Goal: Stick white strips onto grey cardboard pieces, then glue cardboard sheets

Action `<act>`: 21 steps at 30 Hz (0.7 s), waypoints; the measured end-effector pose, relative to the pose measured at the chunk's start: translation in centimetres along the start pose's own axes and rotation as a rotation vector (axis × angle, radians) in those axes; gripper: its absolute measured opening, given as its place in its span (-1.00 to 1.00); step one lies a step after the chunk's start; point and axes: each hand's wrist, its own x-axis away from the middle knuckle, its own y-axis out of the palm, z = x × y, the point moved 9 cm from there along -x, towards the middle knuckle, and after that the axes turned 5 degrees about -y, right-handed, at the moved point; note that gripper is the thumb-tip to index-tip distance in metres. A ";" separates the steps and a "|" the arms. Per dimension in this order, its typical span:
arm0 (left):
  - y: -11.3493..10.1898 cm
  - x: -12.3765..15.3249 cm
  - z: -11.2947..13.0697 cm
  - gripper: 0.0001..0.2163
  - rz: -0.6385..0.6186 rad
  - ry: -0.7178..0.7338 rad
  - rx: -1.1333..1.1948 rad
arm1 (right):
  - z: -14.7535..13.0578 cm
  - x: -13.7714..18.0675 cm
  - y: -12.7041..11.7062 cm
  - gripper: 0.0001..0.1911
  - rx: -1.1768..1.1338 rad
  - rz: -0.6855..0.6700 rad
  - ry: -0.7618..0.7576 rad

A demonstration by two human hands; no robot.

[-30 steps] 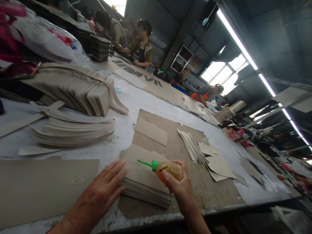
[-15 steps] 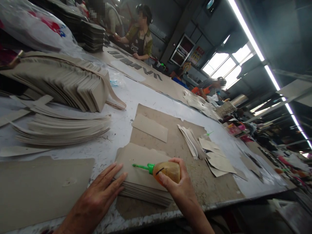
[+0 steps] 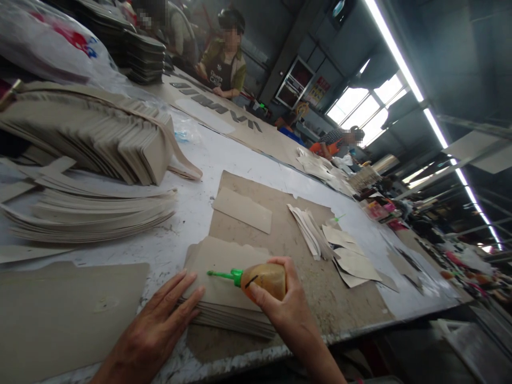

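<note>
Right hand (image 3: 287, 301): fingers were wrapped around 1 rounded, translucent amber bottle (image 3: 267, 278), green nozzle (image 3: 224, 275) pointing left above the near stack of thin beige sheets (image 3: 226, 252). Left hand (image 3: 160, 314): fingers, slightly spread, rested on the stack's left edge. Far dark apron (image 3: 221, 74): white lettering was too blurred to read.

On the table (image 3: 256, 170) lies a board (image 3: 340, 298); on its near left part, a sheet stack (image 3: 224, 253) — left hand (image 3: 160, 314) at the stack's left edge, bottle (image 3: 264, 280) in the right hand (image 3: 286, 304) over it; behind, a card (image 3: 242, 209); rightward, a strip bundle (image 3: 306, 232), then loose pieces (image 3: 354, 262); left of the board, a panel (image 3: 60, 314), a strip pile (image 3: 92, 213) behind.
</note>
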 end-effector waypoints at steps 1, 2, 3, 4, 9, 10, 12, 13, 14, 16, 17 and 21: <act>-0.2 0.0 0.1 -0.58 -0.005 0.001 0.001 | 0.2 0.4 -0.6 -0.50 -0.010 0.007 0.018; -0.4 0.1 0.3 -0.55 -0.010 0.007 0.002 | 0.5 0.8 -1.3 -0.49 -0.025 0.021 0.034; -0.6 0.1 0.5 -0.52 -0.016 0.017 0.004 | 0.9 1.2 -2.2 -0.48 -0.042 0.041 0.051; -0.7 0.1 0.7 -0.48 -0.024 0.031 0.008 | 1.3 1.6 -3.1 -0.46 -0.057 0.065 0.067; -0.8 0.3 1.3 -0.42 -0.030 0.100 0.028 | 4.0 3.5 -7.9 -0.43 -0.080 0.217 0.138; -0.6 0.4 1.1 -0.42 -0.024 0.105 0.036 | 4.5 3.8 -8.7 -0.42 -0.080 0.246 0.145; -0.1 0.8 0.5 -0.40 -0.016 0.097 0.053 | 5.5 4.2 -9.9 -0.41 -0.066 0.292 0.153; 0.3 1.1 0.1 -0.40 -0.020 0.096 0.053 | 5.8 4.3 -10.4 -0.42 -0.055 0.305 0.154; 0.7 1.3 -0.3 -0.40 -0.029 0.101 0.044 | 6.2 4.3 -10.7 -0.42 -0.046 0.311 0.154; 1.4 1.8 -0.7 -0.42 -0.046 0.126 0.006 | 6.6 4.3 -11.1 -0.43 -0.030 0.310 0.156; 1.7 2.0 -0.9 -0.43 -0.051 0.140 -0.016 | 6.7 4.3 -11.1 -0.44 -0.026 0.308 0.156; 2.3 2.8 -2.0 -0.45 -0.046 0.118 -0.038 | 6.6 4.4 -11.3 -0.46 -0.017 0.314 0.155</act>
